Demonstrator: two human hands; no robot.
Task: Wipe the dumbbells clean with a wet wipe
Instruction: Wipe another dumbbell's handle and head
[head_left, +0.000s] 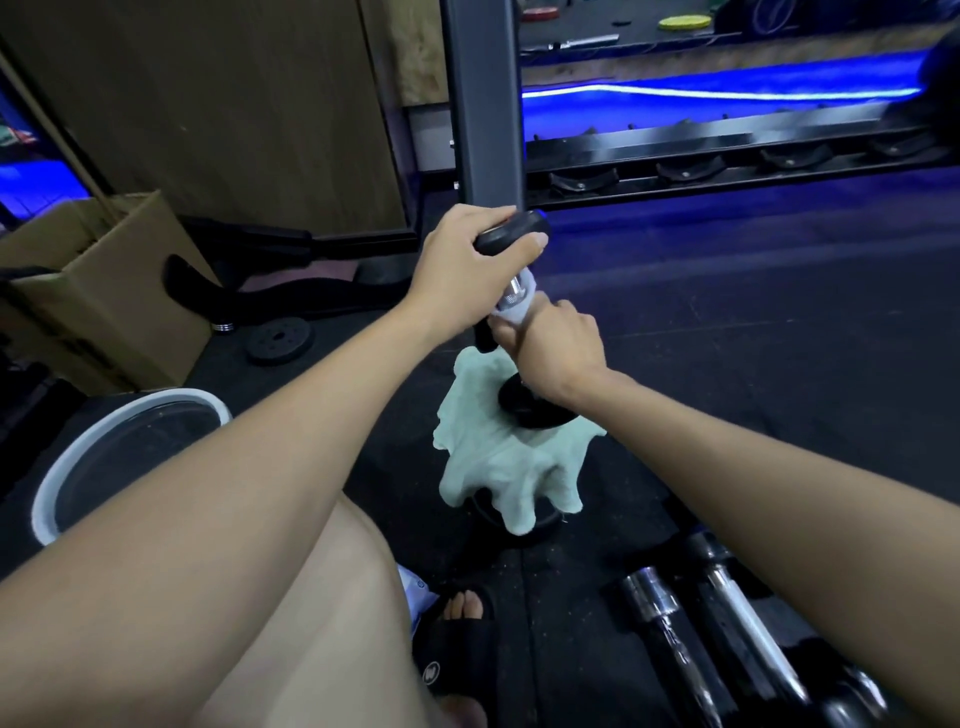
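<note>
Centrally in the frame, a dumbbell (514, 291) is standing tilted, its lower black plate resting on a pale green towel (498, 457) draped over something dark on the floor. Gripping the upper black plate is the left hand (467, 270), fingers curled over its rim. Just below, the right hand (550, 343) is holding a white wet wipe (514, 306) wrapped around the chrome handle, fingers closed about it. Lying at lower right are chrome bars (675, 623); sitting at lower left is a white-rimmed bucket (67, 467), with a cardboard box (104, 291) above it.

Head-worn view, angled down, close over both forearms.
</note>
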